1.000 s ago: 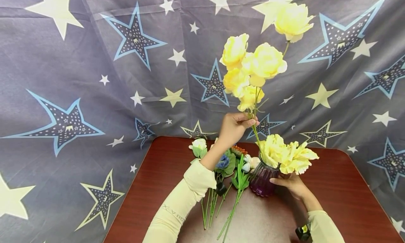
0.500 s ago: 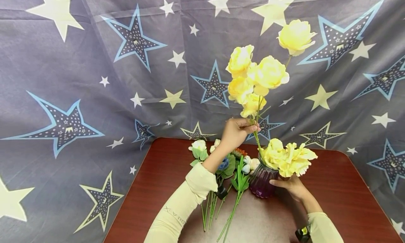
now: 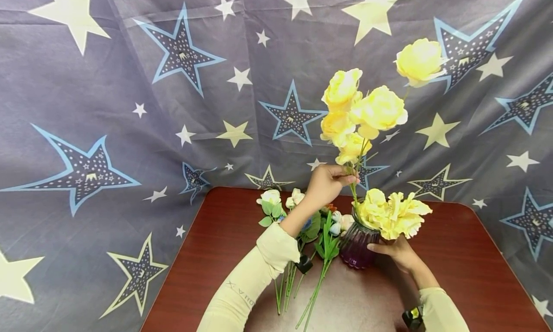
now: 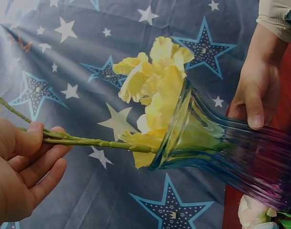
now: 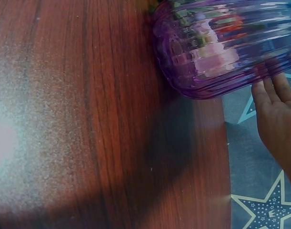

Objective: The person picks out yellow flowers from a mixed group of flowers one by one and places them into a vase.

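Observation:
My left hand pinches the green stems of several tall yellow flowers between thumb and fingers. The lower part of these stems runs through the mouth of a ribbed glass vase, purple at its base. Ruffled yellow blooms spill over the rim toward the right. My right hand holds the vase from the right, thumb on the near side; in the right wrist view its fingers lie against the glass. How deep the stems reach is hard to see through the glass.
On the reddish-brown table, left of the vase, lie loose artificial flowers: a white rose, green-leaved stems and others partly behind my left forearm. A grey star-patterned cloth hangs behind the table.
My left hand has moved slightly down and right, and the tall yellow flowers have shifted down and right with it. The right hand and vase stay in place.

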### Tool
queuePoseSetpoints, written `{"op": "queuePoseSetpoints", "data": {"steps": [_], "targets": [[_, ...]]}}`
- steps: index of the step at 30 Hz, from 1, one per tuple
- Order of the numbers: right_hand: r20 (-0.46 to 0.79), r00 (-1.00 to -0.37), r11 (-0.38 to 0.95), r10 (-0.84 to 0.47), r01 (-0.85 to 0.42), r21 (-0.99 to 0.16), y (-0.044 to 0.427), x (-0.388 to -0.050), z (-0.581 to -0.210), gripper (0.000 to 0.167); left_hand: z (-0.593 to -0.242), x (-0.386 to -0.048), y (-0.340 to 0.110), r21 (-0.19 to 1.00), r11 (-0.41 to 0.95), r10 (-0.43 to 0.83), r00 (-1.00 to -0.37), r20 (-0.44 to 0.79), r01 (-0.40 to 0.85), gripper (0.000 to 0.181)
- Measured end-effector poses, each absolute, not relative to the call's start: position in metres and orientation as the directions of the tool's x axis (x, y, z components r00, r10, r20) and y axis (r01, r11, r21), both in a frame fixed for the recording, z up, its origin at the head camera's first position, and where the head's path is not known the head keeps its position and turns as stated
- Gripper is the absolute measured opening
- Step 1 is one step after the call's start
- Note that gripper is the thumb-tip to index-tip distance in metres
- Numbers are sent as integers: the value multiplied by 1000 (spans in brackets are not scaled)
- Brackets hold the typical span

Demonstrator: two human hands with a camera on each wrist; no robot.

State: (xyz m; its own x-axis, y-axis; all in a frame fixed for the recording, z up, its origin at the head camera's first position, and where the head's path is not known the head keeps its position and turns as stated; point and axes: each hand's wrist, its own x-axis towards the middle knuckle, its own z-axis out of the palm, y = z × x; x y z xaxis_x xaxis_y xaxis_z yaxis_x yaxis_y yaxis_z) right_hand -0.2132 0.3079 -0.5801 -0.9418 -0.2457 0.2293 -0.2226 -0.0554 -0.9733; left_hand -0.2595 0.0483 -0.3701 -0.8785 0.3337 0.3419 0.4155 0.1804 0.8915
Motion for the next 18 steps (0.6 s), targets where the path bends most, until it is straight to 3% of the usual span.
{"op": "queuePoseSetpoints", "data": {"steps": [18], "targets": [[238, -938, -72, -252, -227, -971, 307, -214, -580, 75, -388, -260, 57, 878, 226, 393, -864, 314, 422, 13]]}}
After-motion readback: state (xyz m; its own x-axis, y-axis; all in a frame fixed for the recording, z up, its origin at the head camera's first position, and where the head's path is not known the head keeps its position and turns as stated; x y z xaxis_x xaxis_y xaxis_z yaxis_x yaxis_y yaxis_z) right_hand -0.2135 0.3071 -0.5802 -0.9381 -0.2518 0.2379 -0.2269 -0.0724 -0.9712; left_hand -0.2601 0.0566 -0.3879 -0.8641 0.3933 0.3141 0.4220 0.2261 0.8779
